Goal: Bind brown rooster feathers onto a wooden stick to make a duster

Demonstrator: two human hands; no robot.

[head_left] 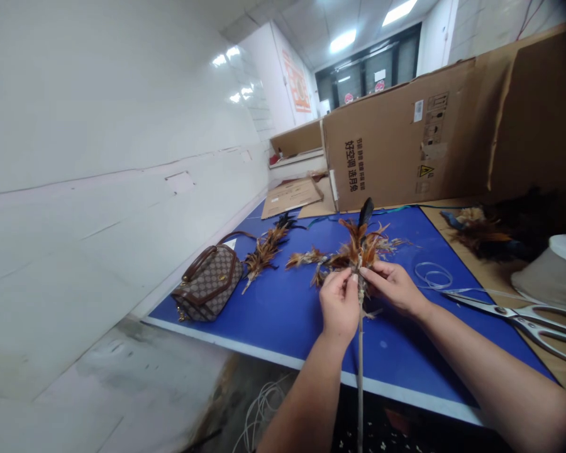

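My left hand (pixel 339 303) and my right hand (pixel 392 286) meet over the blue table (pixel 283 314), both pinched on a thin stick (pixel 360 371) with brown and orange feathers (pixel 358 245) bound at its top. The stick runs down toward me past the table's front edge. A dark feather tip stands up above the bunch. More loose feathers (pixel 306 258) lie just left of my hands.
A patterned brown handbag (pixel 210 283) sits at the table's left. A feather bundle (pixel 264 251) lies beside it. Large scissors (pixel 523 314) and a coil of clear cord (pixel 432 274) lie right. A big cardboard box (pixel 405 151) stands behind; a feather pile (pixel 500 229) at right.
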